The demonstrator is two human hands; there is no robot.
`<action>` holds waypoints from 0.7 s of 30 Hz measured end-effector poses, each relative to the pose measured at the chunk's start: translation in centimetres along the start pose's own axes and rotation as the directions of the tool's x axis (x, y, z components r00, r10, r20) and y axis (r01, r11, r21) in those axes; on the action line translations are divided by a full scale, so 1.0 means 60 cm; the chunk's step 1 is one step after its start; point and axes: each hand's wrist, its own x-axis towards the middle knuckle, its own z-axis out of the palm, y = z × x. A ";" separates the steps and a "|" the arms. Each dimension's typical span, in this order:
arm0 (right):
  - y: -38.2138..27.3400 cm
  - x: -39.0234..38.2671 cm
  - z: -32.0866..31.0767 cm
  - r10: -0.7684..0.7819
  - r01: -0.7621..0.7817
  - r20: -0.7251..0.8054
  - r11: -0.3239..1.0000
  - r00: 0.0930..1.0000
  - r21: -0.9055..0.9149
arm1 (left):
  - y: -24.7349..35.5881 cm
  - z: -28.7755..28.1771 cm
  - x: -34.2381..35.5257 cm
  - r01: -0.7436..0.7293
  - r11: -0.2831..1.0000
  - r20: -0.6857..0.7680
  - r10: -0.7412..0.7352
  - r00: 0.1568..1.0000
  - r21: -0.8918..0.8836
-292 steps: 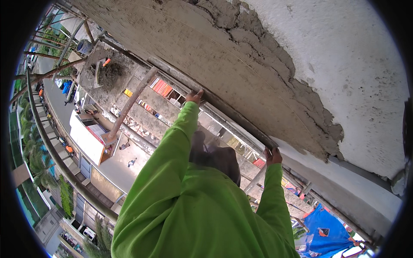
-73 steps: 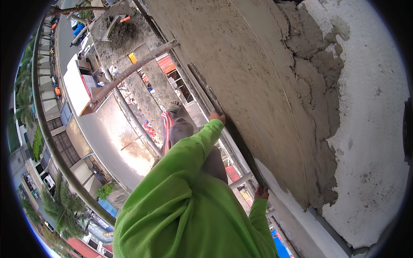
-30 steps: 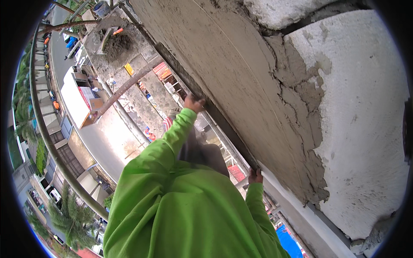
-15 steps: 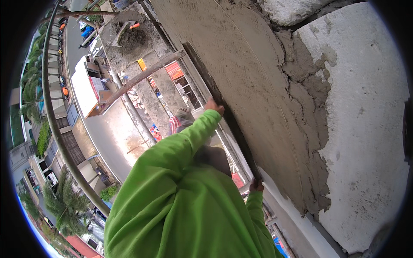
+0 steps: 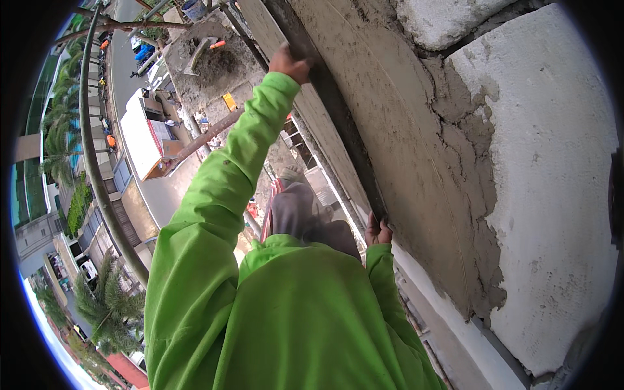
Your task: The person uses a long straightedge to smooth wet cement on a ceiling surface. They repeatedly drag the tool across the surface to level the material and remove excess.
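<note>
A long, dark straightedge (image 5: 343, 123) lies slantwise along the edge of a band of wet grey-brown mortar (image 5: 396, 149). Toward the far end, my left hand (image 5: 290, 64) is closed on it, the arm stretched out in a bright green sleeve. My right hand (image 5: 378, 231) grips the near end, with thumb and fingers round it. The far tip of the straightedge runs out of the picture at the top. To the right, the mortar ends in a ragged, cracked margin against a pale, rough block (image 5: 552, 182).
Below on the left is a platform with a mortar heap (image 5: 211, 55) and an orange-handled tool (image 5: 217, 45). A curved pole (image 5: 91, 130) and a slanted pole (image 5: 211, 135) cross the open drop. Far down are a street (image 5: 123, 71), a white-roofed booth (image 5: 140, 136) and palms (image 5: 107, 296).
The straightedge has slid up and away along the mortar edge. My left hand has gone far forward with the arm straightening; my right hand has moved up a little. Both keep their hold.
</note>
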 end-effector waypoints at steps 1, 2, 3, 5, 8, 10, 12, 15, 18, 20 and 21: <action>0.004 -0.004 0.011 -0.004 0.004 -0.013 1.000 1.000 -0.009 | 0.019 -0.004 -0.004 -0.005 0.999 0.016 0.006 1.000 -0.045; 0.007 -0.008 0.024 -0.005 0.004 -0.022 1.000 1.000 -0.018 | 0.035 -0.007 -0.014 -0.013 0.996 0.028 0.015 0.999 -0.089; 0.008 -0.011 0.029 -0.008 0.007 -0.031 1.000 0.999 -0.024 | 0.043 -0.007 -0.025 -0.020 0.991 0.043 0.026 0.999 -0.132; 0.006 -0.023 0.015 -0.041 0.040 -0.030 0.999 0.999 -0.037 | 0.017 -0.015 -0.046 0.144 0.973 0.059 -0.136 0.989 -0.178; -0.016 -0.022 -0.051 -0.108 0.101 -0.075 0.991 0.991 -0.086 | -0.048 -0.018 -0.091 0.308 0.905 0.115 -0.287 0.951 -0.295; -0.030 -0.025 -0.092 -0.147 0.139 -0.115 0.987 0.982 -0.078 | -0.120 -0.020 -0.101 0.326 0.919 0.135 -0.302 0.944 -0.220; -0.038 -0.028 -0.126 -0.201 0.193 -0.109 0.978 0.974 -0.080 | -0.131 -0.009 -0.119 0.428 0.861 0.135 -0.407 0.904 -0.273; -0.027 -0.028 -0.132 -0.282 0.270 -0.152 0.958 0.947 -0.098 | -0.162 -0.022 -0.101 0.552 0.774 0.190 -0.518 0.834 -0.311; -0.003 -0.010 -0.117 -0.297 0.290 -0.216 0.955 0.930 -0.063 | -0.158 -0.033 -0.071 0.495 0.816 0.211 -0.449 0.868 -0.298; 0.018 0.014 -0.107 -0.306 0.306 -0.219 0.951 0.927 -0.033 | -0.174 -0.043 -0.030 0.469 0.847 0.203 -0.428 0.881 -0.251; 0.029 0.030 -0.109 -0.318 0.320 -0.229 0.947 0.920 -0.031 | -0.176 -0.046 -0.012 0.449 0.865 0.185 -0.415 0.891 -0.225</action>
